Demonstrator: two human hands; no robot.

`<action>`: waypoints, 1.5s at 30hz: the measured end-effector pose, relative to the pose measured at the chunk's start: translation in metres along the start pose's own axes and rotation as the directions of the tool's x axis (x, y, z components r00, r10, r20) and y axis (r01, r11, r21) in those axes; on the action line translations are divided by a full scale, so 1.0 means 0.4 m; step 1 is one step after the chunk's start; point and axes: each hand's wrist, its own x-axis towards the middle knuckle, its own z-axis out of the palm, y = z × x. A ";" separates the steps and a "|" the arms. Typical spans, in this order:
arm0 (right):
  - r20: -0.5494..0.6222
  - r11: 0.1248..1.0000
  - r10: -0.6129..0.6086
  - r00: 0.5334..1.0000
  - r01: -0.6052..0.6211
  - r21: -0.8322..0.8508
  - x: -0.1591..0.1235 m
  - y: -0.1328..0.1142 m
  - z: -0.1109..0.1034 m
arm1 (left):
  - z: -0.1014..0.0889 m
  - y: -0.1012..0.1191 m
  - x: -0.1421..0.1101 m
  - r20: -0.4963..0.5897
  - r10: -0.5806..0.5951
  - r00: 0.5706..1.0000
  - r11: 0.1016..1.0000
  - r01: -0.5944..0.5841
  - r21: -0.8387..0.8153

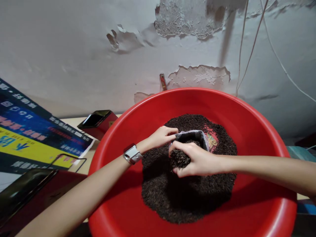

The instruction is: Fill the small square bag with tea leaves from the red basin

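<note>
A large red basin [256,131] holds a wide heap of dark, dried, shredded leaves that look like loose tea [168,204]. Standing in the heap is an open square container lined with a clear plastic bag [197,133]; a red and gold patch [211,140] shows at its right side. My left hand [161,135], with a watch on the wrist, is closed on the left edge of the lined container. My right hand [195,159] curls around a handful of the leaves [180,158] at the container's near side, partly covering its opening.
To the left of the basin stand two red tins with dark tops, one farther back [98,121] and one nearer [41,187]. A printed banner [39,131] leans beside them. Behind is a peeling wall [86,59] with hanging cords [249,56].
</note>
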 end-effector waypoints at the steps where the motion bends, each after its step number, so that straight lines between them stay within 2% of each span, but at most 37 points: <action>1: -0.047 0.999 -0.039 0.998 0.037 -0.036 0.005 0.003 -0.008 | 0.000 0.001 0.000 -0.006 -0.006 1.000 1.000 0.006 0.000; 3: -0.117 0.989 -0.107 0.987 0.093 -0.119 0.013 0.014 -0.017 | 0.002 0.001 0.001 -0.017 -0.013 1.000 1.000 0.013 -0.002; 7: -0.177 0.944 -0.207 0.962 0.149 -0.293 0.024 0.048 -0.024 | 0.008 -0.011 0.003 -0.043 0.019 0.999 1.000 -0.020 -0.019; 10: -0.179 0.888 -0.249 0.952 0.150 -0.434 0.028 0.067 -0.024 | 0.011 -0.020 0.003 -0.052 0.026 0.998 1.000 -0.027 -0.009; 13: -0.133 0.774 -0.332 0.934 0.189 -0.604 0.024 0.067 -0.013 | 0.010 -0.019 0.001 -0.045 0.020 0.999 1.000 -0.020 0.016; 16: 0.045 0.622 -0.438 0.898 0.338 -0.706 0.005 0.054 0.019 | 0.006 -0.011 -0.001 -0.019 0.022 1.000 0.999 -0.021 0.029; 19: 0.323 0.526 -0.461 0.826 0.548 -0.650 -0.027 0.053 0.076 | 0.004 -0.009 0.000 0.001 0.025 1.000 0.999 -0.025 0.020; 22: 0.535 0.551 -0.399 0.744 0.661 -0.509 -0.066 0.082 0.135 | 0.005 -0.015 0.002 0.007 0.010 1.000 1.000 -0.010 0.011; 25: 0.669 0.631 -0.286 0.686 0.660 -0.407 -0.100 0.129 0.174 | 0.007 -0.022 0.003 0.004 -0.005 1.000 1.000 0.005 0.015; 27: 0.712 0.673 -0.219 0.667 0.632 -0.385 -0.114 0.156 0.185 | 0.007 -0.025 0.004 0.007 -0.010 1.000 1.000 0.010 0.018; 30: 0.719 0.693 -0.157 0.677 0.594 -0.407 -0.119 0.175 0.186 | 0.006 -0.027 0.006 0.001 -0.021 1.000 0.999 0.021 0.028; 34: 0.692 0.670 -0.141 0.708 0.583 -0.459 -0.113 0.173 0.182 | 0.012 -0.038 0.013 -0.039 -0.097 0.994 0.993 0.100 0.070; 37: 0.639 0.663 -0.152 0.754 0.557 -0.500 -0.107 0.171 0.181 | 0.021 -0.049 0.017 -0.069 -0.150 0.986 0.984 0.156 0.086; 39: 0.580 0.687 -0.122 0.805 0.491 -0.536 -0.100 0.174 0.179 | 0.025 -0.055 0.019 -0.075 -0.154 0.985 0.984 0.160 0.085; 41: 0.479 0.733 -0.021 0.878 0.339 -0.590 -0.093 0.182 0.178 | 0.027 -0.058 0.020 -0.075 -0.148 0.986 0.984 0.155 0.087; 43: 0.340 0.766 0.163 0.926 0.098 -0.635 -0.085 0.193 0.177 | 0.027 -0.058 0.020 -0.076 -0.145 0.987 0.984 0.151 0.094; 45: 0.238 0.766 0.353 0.905 -0.133 -0.629 -0.080 0.208 0.178 | 0.026 -0.057 0.021 -0.075 -0.144 0.987 0.983 0.151 0.102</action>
